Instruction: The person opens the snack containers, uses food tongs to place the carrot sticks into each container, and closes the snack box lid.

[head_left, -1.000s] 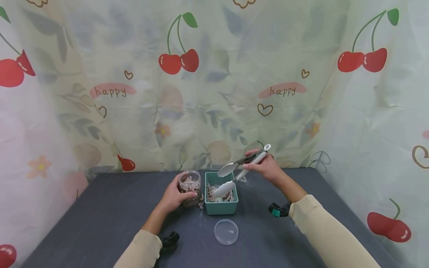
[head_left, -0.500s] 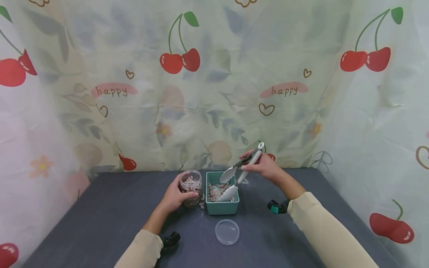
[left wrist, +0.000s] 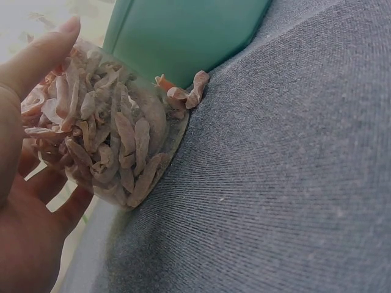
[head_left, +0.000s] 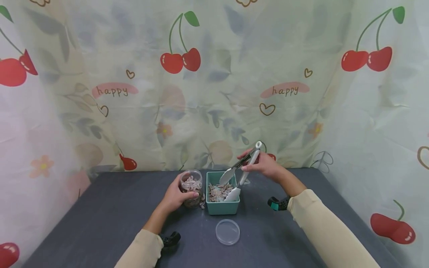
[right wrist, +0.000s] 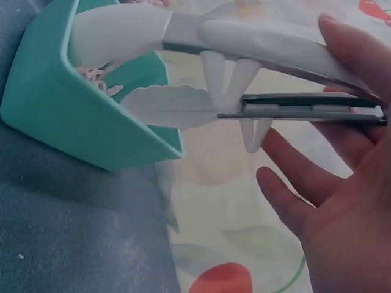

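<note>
On the dark tabletop [head_left: 107,223], I see the left grip [head_left: 177,195] curled round a clear, filled jar [head_left: 191,184] (a teal bin [head_left: 222,209] beside it); the right grip [head_left: 264,166] pinches tongs [right wrist: 263,46], tips [head_left: 232,194] spread within the bin.

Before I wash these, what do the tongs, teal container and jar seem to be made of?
Tongs: shiny grey stretches suggest metal; the matte white tips and handles, plastic or silicone. Teal container: opaque, smooth with rounded corners, probably moulded plastic. Jar: clear and smooth, wrinkled pieces showing through; plastic or glass, I can't tell.
</note>
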The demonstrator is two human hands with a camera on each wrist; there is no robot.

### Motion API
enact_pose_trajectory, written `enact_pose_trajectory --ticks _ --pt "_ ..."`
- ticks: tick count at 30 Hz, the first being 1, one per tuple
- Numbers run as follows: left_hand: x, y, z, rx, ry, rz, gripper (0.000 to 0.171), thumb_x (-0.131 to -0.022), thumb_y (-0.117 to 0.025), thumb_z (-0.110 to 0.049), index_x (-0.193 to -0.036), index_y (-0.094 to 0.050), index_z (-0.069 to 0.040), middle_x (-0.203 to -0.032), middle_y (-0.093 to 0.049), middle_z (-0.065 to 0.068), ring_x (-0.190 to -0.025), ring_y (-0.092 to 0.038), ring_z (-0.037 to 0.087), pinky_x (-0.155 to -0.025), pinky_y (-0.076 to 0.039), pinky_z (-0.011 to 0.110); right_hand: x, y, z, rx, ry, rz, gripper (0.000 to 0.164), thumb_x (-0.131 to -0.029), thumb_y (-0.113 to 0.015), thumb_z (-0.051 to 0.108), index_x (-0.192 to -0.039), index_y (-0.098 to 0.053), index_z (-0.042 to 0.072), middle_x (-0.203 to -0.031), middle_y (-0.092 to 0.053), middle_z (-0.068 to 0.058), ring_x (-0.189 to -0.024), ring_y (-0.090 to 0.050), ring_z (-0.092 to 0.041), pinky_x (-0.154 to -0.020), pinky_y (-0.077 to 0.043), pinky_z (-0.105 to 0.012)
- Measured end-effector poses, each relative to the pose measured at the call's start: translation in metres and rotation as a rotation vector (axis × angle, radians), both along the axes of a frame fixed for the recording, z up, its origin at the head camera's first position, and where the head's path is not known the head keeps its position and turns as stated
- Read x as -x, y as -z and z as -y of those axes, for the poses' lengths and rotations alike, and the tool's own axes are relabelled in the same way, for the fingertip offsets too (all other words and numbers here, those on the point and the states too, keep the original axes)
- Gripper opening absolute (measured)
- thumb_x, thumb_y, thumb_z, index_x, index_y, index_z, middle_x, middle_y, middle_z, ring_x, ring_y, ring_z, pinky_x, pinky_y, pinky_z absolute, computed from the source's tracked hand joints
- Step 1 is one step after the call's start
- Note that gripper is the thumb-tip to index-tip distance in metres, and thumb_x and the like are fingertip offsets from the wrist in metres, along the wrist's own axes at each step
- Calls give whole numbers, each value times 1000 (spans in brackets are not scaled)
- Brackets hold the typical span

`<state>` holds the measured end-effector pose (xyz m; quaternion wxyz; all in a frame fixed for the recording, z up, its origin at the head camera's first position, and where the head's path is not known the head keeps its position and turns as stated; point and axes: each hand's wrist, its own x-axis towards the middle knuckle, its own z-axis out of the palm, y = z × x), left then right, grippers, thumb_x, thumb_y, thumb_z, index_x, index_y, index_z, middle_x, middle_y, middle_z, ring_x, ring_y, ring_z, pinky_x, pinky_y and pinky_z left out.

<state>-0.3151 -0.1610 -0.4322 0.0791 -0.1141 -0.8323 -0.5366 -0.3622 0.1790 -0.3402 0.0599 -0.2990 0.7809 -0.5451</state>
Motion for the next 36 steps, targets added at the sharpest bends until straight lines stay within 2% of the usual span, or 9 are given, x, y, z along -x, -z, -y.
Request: enact_pose_trajectory --ticks 3,8,12,16,23,28,36 --pt "-10 -12 -3 12 8 1 79 -79 -81 -9 -145 -39 -1 -134 -48 24 -111 -54 34 -90 -45 49 -1 1 0 -28 -19 0 43 -85 -74 5 -125 -59 0 -116 -60 -24 -99 -62 -25 -83 -50 -36" --pt "-13 -16 -4 10 6 8 78 -80 -81 -9 -144 -39 -1 -137 -47 24 -113 -53 34 -92 -44 49 -3 3 4 -79 -25 -44 45 -83 -77 8 -125 -61 5 -98 -66 -19 -94 -62 -27 -78 -50 -38" --pt "-12 -16 -4 9 7 1 78 -79 -81 -10 -145 -39 -2 -136 -47 23 -114 -53 34 -92 -44 50 -2 4 10 -106 3 -85 45 -82 -79 9 -123 -61 5 -98 -66 -17 -95 -61 -28 -78 -50 -38" --pt "-12 -16 -4 14 9 -2 78 -79 -81 -10 -145 -39 -2 -134 -48 23 -114 -53 34 -92 -44 50 -2 3 12 -128 41 -94 45 -82 -79 9 -123 -60 3 -104 -65 -17 -97 -61 -29 -78 -50 -36" --pt "-12 -17 -3 9 3 -3 78 -79 -81 -8 -145 -39 -1 -135 -48 23 -112 -53 34 -91 -45 49 0 7 12 -158 116 -126 43 -84 -77 11 -121 -58 -1 -103 -65 -21 -85 -64 -23 -73 -52 -36" --pt "-12 -16 -3 17 3 10 78 -79 -81 -10 -145 -39 -1 -136 -47 23 -113 -53 34 -92 -44 49 1 11 14 -181 193 -152 41 -83 -79 14 -117 -61 1 -106 -66 -18 -91 -66 -25 -76 -52 -38" --pt "-13 -16 -2 7 20 14 79 -79 -81 -10 -145 -38 -1 -135 -47 23 -113 -53 34 -91 -45 49 2 17 20 -162 301 -131 39 -82 -79 17 -115 -62 4 -101 -69 -9 -99 -66 -29 -84 -51 -45"
